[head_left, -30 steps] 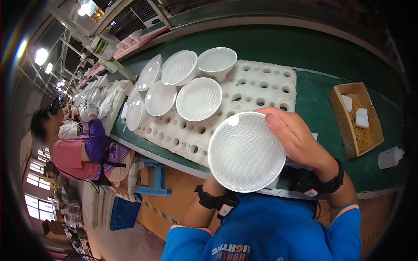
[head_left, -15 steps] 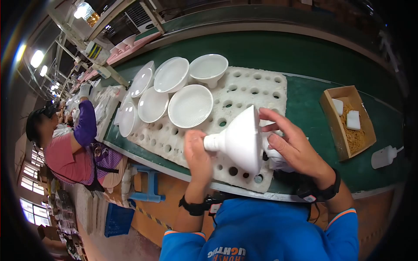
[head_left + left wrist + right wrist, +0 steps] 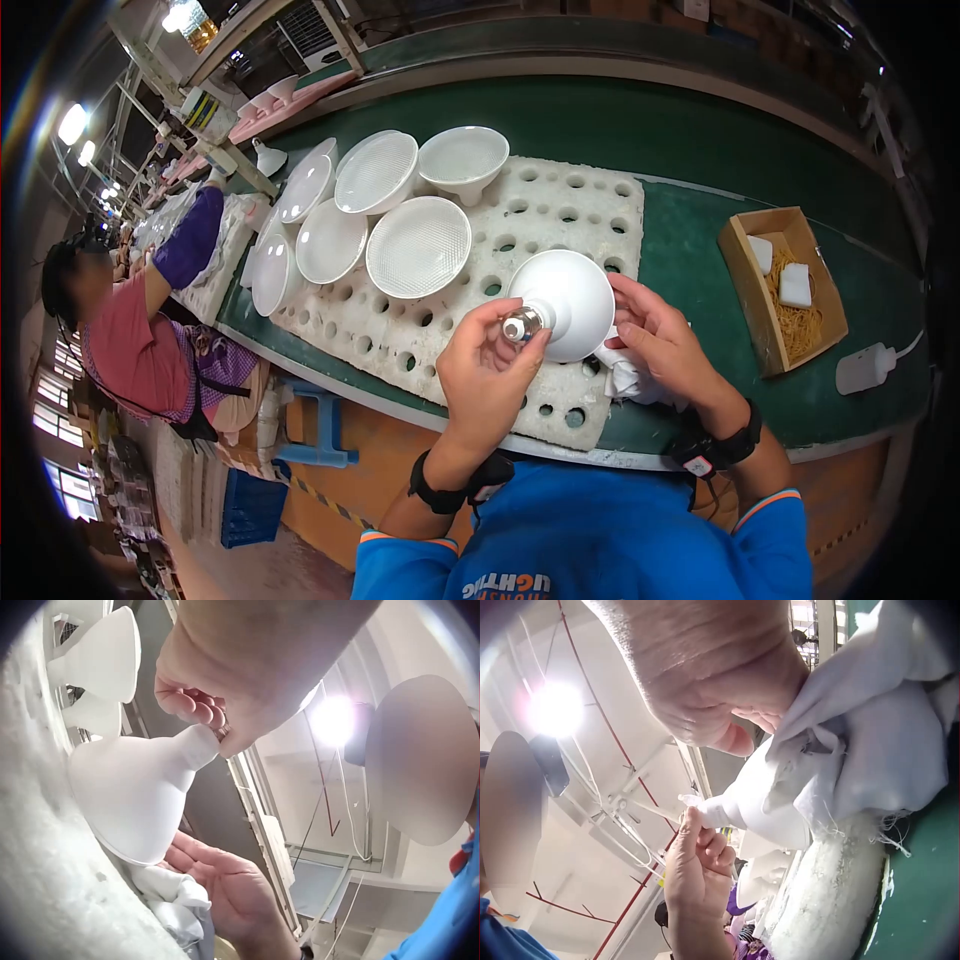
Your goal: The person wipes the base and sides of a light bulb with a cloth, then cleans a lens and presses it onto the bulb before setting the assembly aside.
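A white reflector lamp bulb (image 3: 572, 290) is held over the foam board (image 3: 560, 420), its metal screw base (image 3: 522, 324) facing me. My left hand (image 3: 487, 365) pinches it near that base between thumb and fingers. In the left wrist view the bulb (image 3: 131, 795) tilts with its wide face down, close to the foam. My right hand (image 3: 665, 345) is at its wide rim, fingers extended along the edge in the left wrist view. A crumpled white cloth (image 3: 885, 742) lies beneath the right hand, overlapping part of the bulb in the right wrist view.
Several similar bulbs (image 3: 418, 247) stand face up in the foam board at left. A cardboard box (image 3: 755, 300) with tan strands and white blocks sits right, beside a white squeeze bottle (image 3: 865, 368). Another person (image 3: 150, 320) works at far left.
The bulb has turned from its textured face toward me to its screw base toward me. My left hand has come to the neck and base; the right stays by the rim.
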### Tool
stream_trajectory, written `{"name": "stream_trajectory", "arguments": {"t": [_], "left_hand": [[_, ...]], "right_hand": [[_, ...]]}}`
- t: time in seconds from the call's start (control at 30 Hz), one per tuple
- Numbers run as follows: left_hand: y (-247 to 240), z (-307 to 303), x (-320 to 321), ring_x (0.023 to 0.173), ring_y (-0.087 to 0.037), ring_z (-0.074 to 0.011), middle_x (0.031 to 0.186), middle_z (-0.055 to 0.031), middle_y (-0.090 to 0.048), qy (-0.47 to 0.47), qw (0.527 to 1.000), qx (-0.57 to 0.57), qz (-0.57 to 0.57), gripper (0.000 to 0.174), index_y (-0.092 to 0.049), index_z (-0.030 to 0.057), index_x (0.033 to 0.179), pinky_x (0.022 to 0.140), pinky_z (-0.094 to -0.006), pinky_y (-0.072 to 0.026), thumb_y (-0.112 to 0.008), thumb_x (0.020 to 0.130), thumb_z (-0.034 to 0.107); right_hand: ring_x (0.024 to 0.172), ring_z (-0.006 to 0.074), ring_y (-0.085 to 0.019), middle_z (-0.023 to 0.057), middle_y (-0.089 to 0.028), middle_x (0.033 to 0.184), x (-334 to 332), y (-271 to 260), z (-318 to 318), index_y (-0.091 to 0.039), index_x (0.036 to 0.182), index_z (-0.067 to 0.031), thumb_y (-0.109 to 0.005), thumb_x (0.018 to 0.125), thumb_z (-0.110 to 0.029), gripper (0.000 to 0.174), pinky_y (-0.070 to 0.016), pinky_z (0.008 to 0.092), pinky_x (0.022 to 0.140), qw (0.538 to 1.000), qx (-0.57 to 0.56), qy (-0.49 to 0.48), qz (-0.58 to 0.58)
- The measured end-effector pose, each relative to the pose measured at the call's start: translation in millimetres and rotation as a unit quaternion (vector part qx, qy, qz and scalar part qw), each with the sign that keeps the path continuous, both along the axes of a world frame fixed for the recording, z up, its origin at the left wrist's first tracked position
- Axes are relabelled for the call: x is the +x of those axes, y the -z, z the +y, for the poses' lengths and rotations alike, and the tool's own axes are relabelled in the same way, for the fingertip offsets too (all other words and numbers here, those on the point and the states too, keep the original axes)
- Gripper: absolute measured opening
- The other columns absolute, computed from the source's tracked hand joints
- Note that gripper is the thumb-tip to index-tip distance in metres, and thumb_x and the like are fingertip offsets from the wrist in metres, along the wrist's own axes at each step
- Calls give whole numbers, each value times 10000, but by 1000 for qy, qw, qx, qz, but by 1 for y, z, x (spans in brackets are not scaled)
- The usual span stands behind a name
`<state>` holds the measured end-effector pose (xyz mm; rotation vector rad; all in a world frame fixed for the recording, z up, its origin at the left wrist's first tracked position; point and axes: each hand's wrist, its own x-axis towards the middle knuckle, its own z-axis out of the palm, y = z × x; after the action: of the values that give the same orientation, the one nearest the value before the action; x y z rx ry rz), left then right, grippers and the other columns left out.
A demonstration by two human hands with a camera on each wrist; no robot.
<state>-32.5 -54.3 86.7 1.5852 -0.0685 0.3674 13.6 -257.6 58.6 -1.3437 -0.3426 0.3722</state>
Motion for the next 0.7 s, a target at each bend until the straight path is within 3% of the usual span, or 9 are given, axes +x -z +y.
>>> {"name": "stream_trajectory", "arguments": {"t": [0.17,0.27,0.37,0.47,0.57,0.7], "left_hand": [[-6,-7,-2,820,-562,-52,957,-50,-598,-1,997,-76,13,342,-515,-40,1139,719,-169,-461,-663,832,-18],[-2,-6,-6,837,-560,-64,970,-59,-589,-13,997,-79,-9,352,-506,-48,1159,730,-178,-461,-654,841,-10],[7,-1,-8,889,-546,-79,1020,-72,-565,-16,1000,-22,-10,343,-499,-52,1167,779,-204,-456,-632,852,-21],[22,14,-8,860,-585,-120,991,-92,-585,-28,970,216,-107,388,-511,-23,1186,701,-243,-492,-642,822,-54],[29,18,-9,852,-582,-125,967,-81,-578,-5,972,194,-129,406,-514,-10,1190,692,-240,-485,-648,810,-61],[28,8,-18,875,-565,-108,999,-71,-569,15,999,-21,-23,401,-499,-32,1193,751,-235,-477,-641,819,-63]], "right_hand": [[1161,188,-504,163,-475,1322,-4,4,0,-296,1401,45,-517,886,-1,562,-469,292,906,999,9,39,-24],[1151,196,-502,162,-480,1311,-9,-2,5,-323,1381,57,-566,864,2,574,-454,295,933,991,77,104,-34],[1098,174,-518,153,-498,1282,-6,0,1,-357,1357,69,-587,859,-1,552,-453,286,926,984,44,151,-82],[1032,145,-526,122,-528,1223,-6,2,-6,-391,1341,60,-596,870,-30,521,-459,268,897,986,56,147,-55],[990,121,-531,81,-546,1140,-11,3,-10,-430,1318,48,-595,888,-64,475,-460,253,868,986,74,149,-10],[949,109,-540,53,-534,1045,-20,-1,-12,-502,1248,43,-594,901,-90,383,-459,235,837,989,-5,121,-79]]}}
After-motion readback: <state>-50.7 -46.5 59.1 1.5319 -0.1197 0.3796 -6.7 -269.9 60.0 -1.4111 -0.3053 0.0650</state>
